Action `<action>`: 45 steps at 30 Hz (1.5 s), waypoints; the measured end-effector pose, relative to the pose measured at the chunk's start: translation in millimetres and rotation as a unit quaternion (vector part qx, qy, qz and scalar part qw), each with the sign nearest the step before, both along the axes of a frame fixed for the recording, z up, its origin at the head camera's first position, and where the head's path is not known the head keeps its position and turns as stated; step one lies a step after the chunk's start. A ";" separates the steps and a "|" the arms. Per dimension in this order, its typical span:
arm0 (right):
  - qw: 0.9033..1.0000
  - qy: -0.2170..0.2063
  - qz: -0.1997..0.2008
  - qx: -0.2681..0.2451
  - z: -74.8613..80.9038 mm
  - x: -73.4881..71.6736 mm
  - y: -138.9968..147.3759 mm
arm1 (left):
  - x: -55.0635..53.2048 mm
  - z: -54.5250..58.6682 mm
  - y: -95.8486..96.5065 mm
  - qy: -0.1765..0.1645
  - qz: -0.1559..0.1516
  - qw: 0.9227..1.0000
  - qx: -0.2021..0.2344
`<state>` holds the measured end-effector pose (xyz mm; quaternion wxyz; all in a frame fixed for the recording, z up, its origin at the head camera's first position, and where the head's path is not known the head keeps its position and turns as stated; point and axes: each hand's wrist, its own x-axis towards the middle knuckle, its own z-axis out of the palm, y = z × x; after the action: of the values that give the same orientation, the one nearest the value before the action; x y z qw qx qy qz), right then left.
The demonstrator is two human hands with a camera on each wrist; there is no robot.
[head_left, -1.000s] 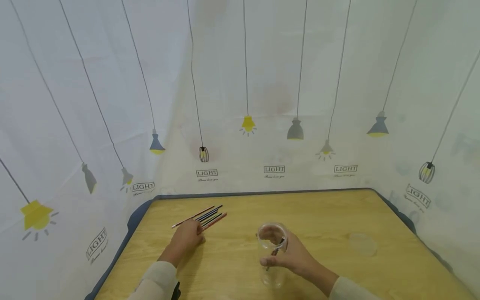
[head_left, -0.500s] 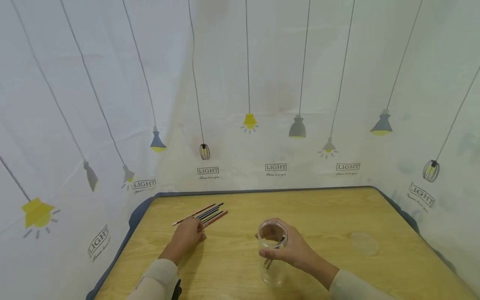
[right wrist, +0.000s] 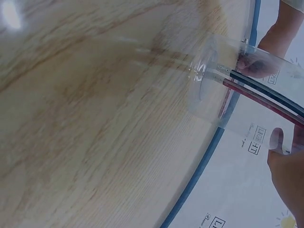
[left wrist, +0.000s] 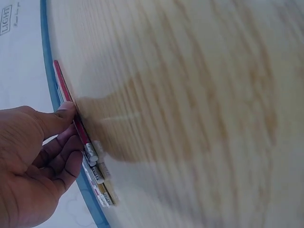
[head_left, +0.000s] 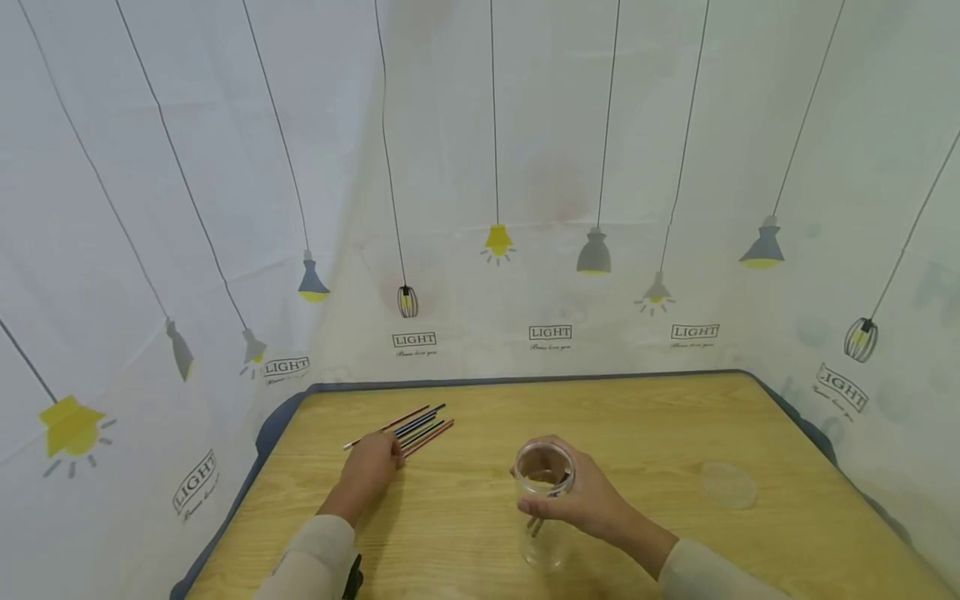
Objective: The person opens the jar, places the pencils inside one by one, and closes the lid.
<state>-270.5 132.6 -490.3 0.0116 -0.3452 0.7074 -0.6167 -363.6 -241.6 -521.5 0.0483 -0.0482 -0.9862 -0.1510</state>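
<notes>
A loose bundle of pencils (head_left: 414, 427) lies at the left of the table, and my left hand (head_left: 367, 468) is over its near end. Up close in the left wrist view, thumb and fingers pinch a red pencil (left wrist: 65, 84); white erasers show at the near ends of several pencils. My right hand (head_left: 596, 507) grips a clear jar (head_left: 543, 546) around its upper part, mouth upward. Inside it, in the right wrist view, lean a red pencil (right wrist: 259, 99) and a dark pencil (right wrist: 266, 90), eraser ends down near the jar's bottom.
A clear round lid (head_left: 729, 485) lies flat on the wooden table (head_left: 637, 433), right of the jar. Behind the table's dark blue edge stands a white curtain (head_left: 480, 150) printed with lamps. Something black (head_left: 352, 577) shows beneath the left sleeve.
My left hand has shifted slightly left and back along the pencils. The right hand stays around the jar, which has tilted a little, and the pencils inside have shifted.
</notes>
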 end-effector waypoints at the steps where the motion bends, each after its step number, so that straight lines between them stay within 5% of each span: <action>1: 1.000 0.000 0.001 -0.001 0.0 -0.1 -0.1 | -4.2 -4.2 -2.3 0.000 -0.002 1.000 0.001; 5: 1.000 0.003 0.004 -0.004 -0.5 -0.6 -0.2 | -34.3 -41.2 -21.2 0.005 -0.011 1.000 0.000; 8: 1.000 0.004 0.005 -0.004 -0.9 -0.8 -0.2 | -40.4 -47.9 -24.6 0.002 -0.013 1.000 -0.010; 12: 1.000 0.003 0.005 -0.003 -1.8 -1.1 0.1 | -15.5 -13.8 -7.7 -0.014 -0.013 1.000 -0.002; 16: 1.000 0.006 0.000 0.000 -2.4 -1.1 0.2 | 0.6 7.1 3.0 -0.018 -0.013 0.999 0.026; 22: 1.000 0.006 -0.006 -0.001 -2.7 -0.5 -1.1 | 3.8 25.5 7.3 0.034 -0.044 0.997 0.059; 26: 1.000 0.003 -0.008 0.002 -2.9 -1.0 -0.7 | 6.5 40.4 13.2 0.044 -0.047 0.990 0.124; 36: 1.000 0.005 -0.005 0.005 -4.2 -1.8 0.5 | 20.7 77.3 39.9 0.047 -0.063 0.956 0.281; 45: 1.000 -0.001 -0.004 -0.002 -4.1 -1.9 -0.4 | 44.0 113.5 70.7 0.052 -0.125 0.920 0.369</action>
<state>-272.4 132.2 -494.3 0.0089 -0.3415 0.7074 -0.6188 -319.6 -171.0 -408.1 0.0945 -0.1577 -0.8427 -0.5061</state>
